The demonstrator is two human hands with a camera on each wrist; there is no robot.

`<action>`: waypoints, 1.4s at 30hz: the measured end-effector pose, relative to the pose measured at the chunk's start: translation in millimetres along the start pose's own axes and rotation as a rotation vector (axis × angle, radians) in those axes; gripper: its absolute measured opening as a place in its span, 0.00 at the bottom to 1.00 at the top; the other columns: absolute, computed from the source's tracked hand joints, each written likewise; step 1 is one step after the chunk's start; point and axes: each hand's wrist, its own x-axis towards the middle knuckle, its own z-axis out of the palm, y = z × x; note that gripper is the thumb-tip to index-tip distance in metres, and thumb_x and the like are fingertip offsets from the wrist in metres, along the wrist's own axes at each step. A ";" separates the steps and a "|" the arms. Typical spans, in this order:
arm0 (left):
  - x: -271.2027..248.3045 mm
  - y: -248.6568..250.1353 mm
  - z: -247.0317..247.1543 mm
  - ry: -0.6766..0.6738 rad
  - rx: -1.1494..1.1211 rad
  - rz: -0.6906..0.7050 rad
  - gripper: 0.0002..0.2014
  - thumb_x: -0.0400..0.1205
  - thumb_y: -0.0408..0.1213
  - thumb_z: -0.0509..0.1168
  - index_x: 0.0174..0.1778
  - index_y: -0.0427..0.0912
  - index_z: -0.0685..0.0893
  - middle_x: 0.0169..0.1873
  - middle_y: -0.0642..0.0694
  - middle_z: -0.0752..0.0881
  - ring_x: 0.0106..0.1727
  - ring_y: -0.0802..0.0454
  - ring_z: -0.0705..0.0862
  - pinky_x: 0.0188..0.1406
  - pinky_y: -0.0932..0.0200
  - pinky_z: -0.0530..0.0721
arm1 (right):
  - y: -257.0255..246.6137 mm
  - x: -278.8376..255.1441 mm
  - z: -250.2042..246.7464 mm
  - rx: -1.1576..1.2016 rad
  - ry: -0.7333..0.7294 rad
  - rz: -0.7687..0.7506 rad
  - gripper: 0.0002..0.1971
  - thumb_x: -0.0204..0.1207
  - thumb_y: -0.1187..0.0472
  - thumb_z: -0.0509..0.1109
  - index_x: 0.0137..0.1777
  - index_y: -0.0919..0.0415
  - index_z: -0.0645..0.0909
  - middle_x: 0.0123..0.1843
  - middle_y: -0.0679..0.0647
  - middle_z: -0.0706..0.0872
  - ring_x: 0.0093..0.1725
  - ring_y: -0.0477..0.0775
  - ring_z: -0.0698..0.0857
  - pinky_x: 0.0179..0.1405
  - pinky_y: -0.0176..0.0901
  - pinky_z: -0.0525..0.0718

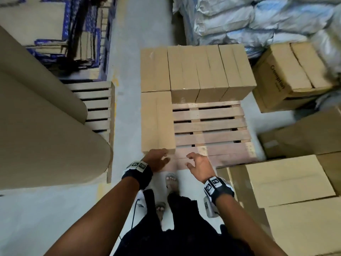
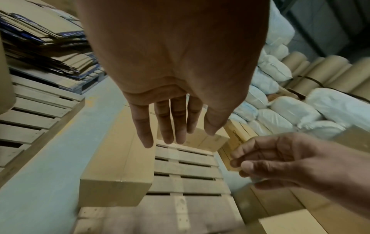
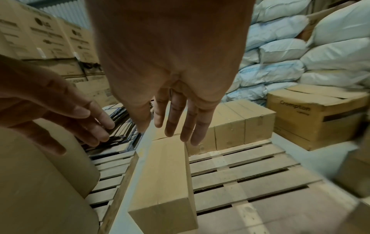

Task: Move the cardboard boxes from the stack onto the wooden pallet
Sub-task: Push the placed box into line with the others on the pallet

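Observation:
A wooden pallet (image 1: 210,126) lies on the floor in front of me. A long cardboard box (image 1: 157,122) lies along its left side, with more boxes (image 1: 210,71) in a row across the far end. My left hand (image 1: 162,157) hovers at the long box's near end with its fingers (image 2: 168,126) straight, holding nothing. To its right, over the pallet's front edge, my right hand (image 1: 192,160) is open and holds nothing, its fingers (image 3: 180,123) spread. The stack of plain cardboard boxes (image 1: 287,182) stands at my right. The wrist views show the long box (image 2: 118,174) (image 3: 166,174) below the hands.
Big brown paper rolls (image 1: 46,126) rest on a second pallet (image 1: 97,106) at the left. Flattened cartons (image 1: 73,34) lie far left, white sacks (image 1: 258,21) pile up far right. A Crompton box (image 1: 287,76) sits right of the pallet. My feet (image 1: 171,180) stand by its front edge.

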 end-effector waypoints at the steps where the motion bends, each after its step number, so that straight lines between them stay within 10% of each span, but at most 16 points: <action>1: -12.4 5.3 7.3 -0.028 0.029 0.016 0.18 0.90 0.43 0.65 0.74 0.38 0.83 0.65 0.40 0.88 0.66 0.39 0.85 0.66 0.53 0.78 | 2.7 -17.7 3.7 0.013 0.004 0.020 0.16 0.82 0.56 0.75 0.69 0.55 0.85 0.64 0.55 0.91 0.62 0.59 0.88 0.64 0.45 0.84; 12: -111.0 45.6 108.2 -0.283 0.204 0.172 0.21 0.89 0.49 0.64 0.75 0.43 0.83 0.68 0.40 0.88 0.70 0.38 0.84 0.71 0.51 0.80 | 43.8 -246.9 70.1 0.266 0.219 0.375 0.11 0.81 0.56 0.78 0.62 0.55 0.88 0.57 0.49 0.93 0.52 0.54 0.90 0.59 0.49 0.88; 16: -120.3 96.6 138.9 -0.373 0.312 0.306 0.21 0.90 0.49 0.63 0.77 0.45 0.81 0.68 0.42 0.89 0.70 0.41 0.84 0.71 0.55 0.78 | 69.0 -315.7 73.8 0.329 0.355 0.515 0.12 0.84 0.53 0.76 0.64 0.53 0.87 0.58 0.46 0.91 0.53 0.49 0.89 0.54 0.38 0.83; 42: -204.8 444.3 449.7 -0.664 0.607 0.898 0.17 0.90 0.39 0.63 0.74 0.44 0.84 0.60 0.47 0.91 0.55 0.53 0.88 0.63 0.62 0.83 | 312.5 -676.4 38.7 0.431 0.824 0.946 0.14 0.82 0.53 0.78 0.64 0.54 0.89 0.63 0.52 0.93 0.61 0.55 0.90 0.65 0.54 0.89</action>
